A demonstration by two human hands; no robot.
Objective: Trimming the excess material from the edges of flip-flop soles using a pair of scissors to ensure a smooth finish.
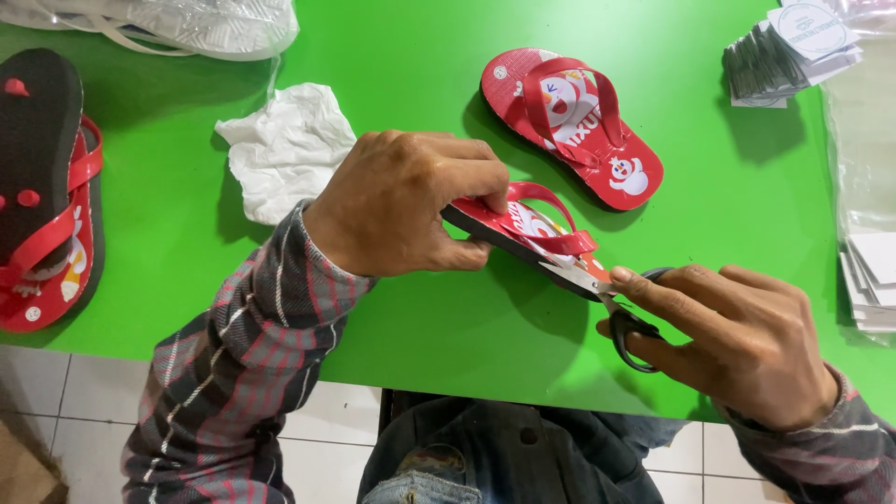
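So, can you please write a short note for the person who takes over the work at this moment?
Left hand: holds a small red sandal above the green table.
Right hand: holds black-handled scissors, blades at the sandal's edge near the strap.
Done: cannot tell from this view.
Nearby: a second red sandal lies flat, more sandals at the left, white crumpled paper, a stack of tags.

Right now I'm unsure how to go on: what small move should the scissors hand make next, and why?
Probably close the black-handled scissors gently. The right hand has their blades at the red strap of the small red flip-flop, which the left hand holds tilted above the green table.
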